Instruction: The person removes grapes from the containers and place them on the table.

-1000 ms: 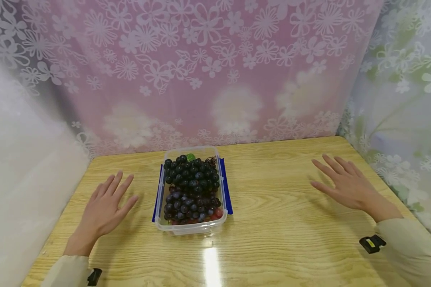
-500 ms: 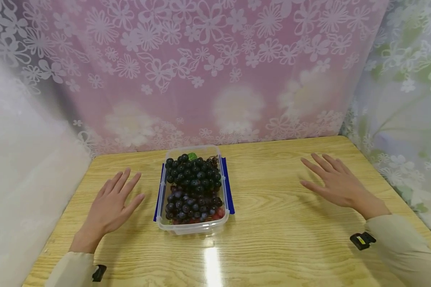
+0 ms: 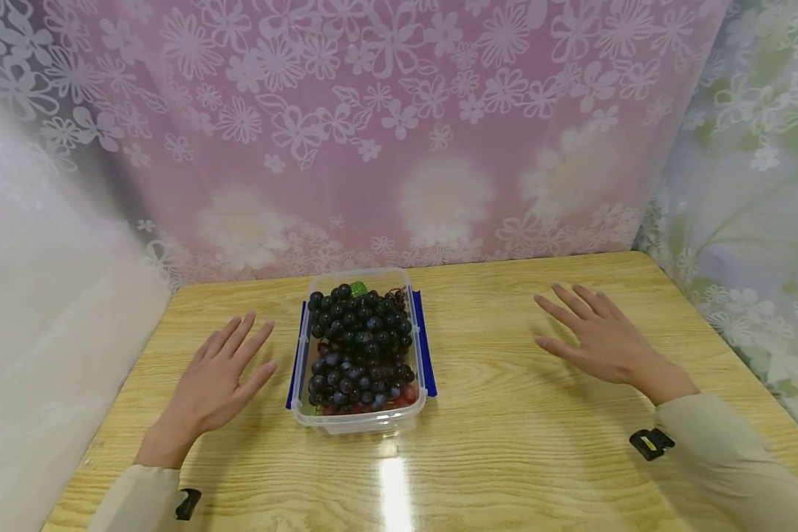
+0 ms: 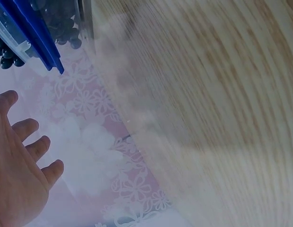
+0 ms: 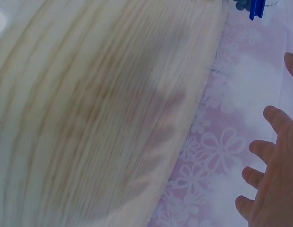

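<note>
A clear box [image 3: 359, 414] of dark grapes [image 3: 359, 343] sits mid-table [image 3: 519, 458], near the far edge, blue clips folded down along its long sides. The left hand [image 3: 222, 373] hovers palm-down just left of the box, fingers straight and spread, grasping nothing. The right hand [image 3: 595, 336] hovers well right of the box, palm down, fingers likewise loose and splayed, pointing toward the floral curtain [image 3: 399, 125].
</note>
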`<state>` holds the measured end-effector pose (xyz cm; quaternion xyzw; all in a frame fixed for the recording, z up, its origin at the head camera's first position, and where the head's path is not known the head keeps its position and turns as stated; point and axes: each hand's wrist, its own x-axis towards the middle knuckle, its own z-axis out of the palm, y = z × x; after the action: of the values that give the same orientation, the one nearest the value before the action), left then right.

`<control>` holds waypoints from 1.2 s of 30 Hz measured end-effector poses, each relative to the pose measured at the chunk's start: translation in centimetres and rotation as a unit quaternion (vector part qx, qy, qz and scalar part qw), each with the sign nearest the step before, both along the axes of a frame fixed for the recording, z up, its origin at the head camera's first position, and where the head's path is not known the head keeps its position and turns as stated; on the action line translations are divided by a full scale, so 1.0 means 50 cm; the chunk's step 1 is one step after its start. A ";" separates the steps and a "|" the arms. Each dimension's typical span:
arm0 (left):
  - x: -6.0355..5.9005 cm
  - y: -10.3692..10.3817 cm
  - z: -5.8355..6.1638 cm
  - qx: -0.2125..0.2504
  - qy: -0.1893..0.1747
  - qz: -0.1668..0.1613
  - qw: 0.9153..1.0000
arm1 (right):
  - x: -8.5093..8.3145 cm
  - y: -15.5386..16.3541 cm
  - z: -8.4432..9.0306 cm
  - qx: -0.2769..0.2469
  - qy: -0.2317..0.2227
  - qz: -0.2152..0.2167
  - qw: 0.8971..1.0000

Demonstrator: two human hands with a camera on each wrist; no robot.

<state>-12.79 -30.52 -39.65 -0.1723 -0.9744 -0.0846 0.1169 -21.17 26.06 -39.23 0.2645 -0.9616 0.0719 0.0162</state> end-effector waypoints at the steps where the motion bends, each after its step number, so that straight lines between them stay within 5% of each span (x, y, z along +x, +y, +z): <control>1: 0.000 0.001 0.000 0.000 0.000 -0.003 1.000 | -0.001 -0.004 0.000 0.000 0.003 0.003 1.000; 36: -0.009 0.047 0.005 -0.042 0.009 -0.054 0.998 | -0.005 -0.141 -0.006 0.006 0.032 0.081 0.996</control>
<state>-13.25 -28.16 -39.39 -0.2302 -0.9653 -0.0476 0.1139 -21.39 19.00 -39.53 0.3442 -0.9362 0.0587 0.0395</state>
